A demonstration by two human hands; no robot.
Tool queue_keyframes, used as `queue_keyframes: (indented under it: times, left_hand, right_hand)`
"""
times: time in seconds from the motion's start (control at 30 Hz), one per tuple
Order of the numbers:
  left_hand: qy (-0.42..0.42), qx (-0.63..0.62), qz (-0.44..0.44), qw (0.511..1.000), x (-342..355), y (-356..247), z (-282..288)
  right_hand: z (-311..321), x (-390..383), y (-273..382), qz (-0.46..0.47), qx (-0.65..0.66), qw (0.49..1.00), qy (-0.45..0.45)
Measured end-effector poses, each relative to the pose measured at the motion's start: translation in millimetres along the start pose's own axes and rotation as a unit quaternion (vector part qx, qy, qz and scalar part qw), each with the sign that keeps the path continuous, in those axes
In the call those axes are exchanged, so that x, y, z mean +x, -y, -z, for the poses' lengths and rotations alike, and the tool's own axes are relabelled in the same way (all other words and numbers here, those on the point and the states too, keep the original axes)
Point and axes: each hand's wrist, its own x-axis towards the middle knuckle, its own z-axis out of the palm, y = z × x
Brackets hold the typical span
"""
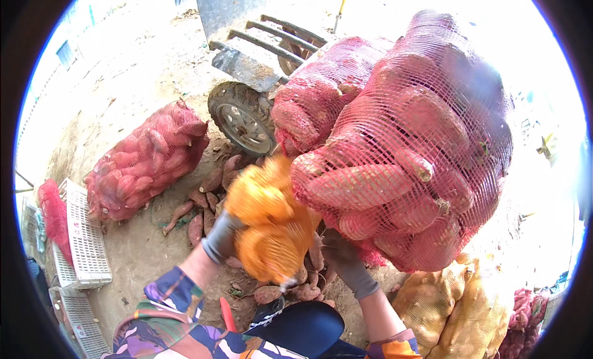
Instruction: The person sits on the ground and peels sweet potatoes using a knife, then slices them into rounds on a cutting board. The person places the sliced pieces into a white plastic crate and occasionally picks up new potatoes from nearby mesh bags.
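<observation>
Orange mesh bag (267, 220) gripped at left edge by left hand (223, 236), long axis fore-aft, above loose sweet potatoes (196, 229) on ground (142, 254). Right hand (344, 260), less near, seen by lower edge of red mesh sack (401, 173); fingers hidden, grip can't be told.

The left hand (223, 236), grey-gloved, holds a blurred orange mesh bundle (267, 226); the right hand (347, 263), gloved alike, is by the lower edge of a bulging red mesh sack (401, 173), its fingers partly hidden; loose tubers (196, 228) lie on bare ground (151, 260); a wheeled cart (246, 119) stands beyond; white crates (89, 241) sit far left.
</observation>
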Motion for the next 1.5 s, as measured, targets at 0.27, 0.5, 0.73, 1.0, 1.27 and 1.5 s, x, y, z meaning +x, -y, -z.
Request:
queue_keyframes:
  times: [0.27,0.5,0.73,1.0,1.27,1.5]
  left_hand:
    - [-0.069,-0.070,0.199,0.975,15,32,88]
    - [-0.098,-0.110,0.371,0.917,7,198,86]
    - [0.130,0.435,0.220,0.863,-4,154,104]
    - [-0.239,0.762,-0.086,0.596,38,37,231]
    - [-0.268,0.683,0.177,0.655,103,67,301]
    - [-0.172,0.710,0.125,0.671,39,156,378]
  right_hand:
    - [-22,0,-29,0.080,-0.202,0.976,0.024]
    - [-42,11,-62,-0.009,-0.282,0.955,0.096]
    - [6,40,-152,-0.046,-0.274,0.959,-0.055]
    - [62,168,-133,-0.123,-0.078,0.977,-0.156]
    - [73,85,-233,-0.137,-0.310,0.918,-0.205]
    - [-14,168,-152,-0.196,0.053,0.976,-0.075]
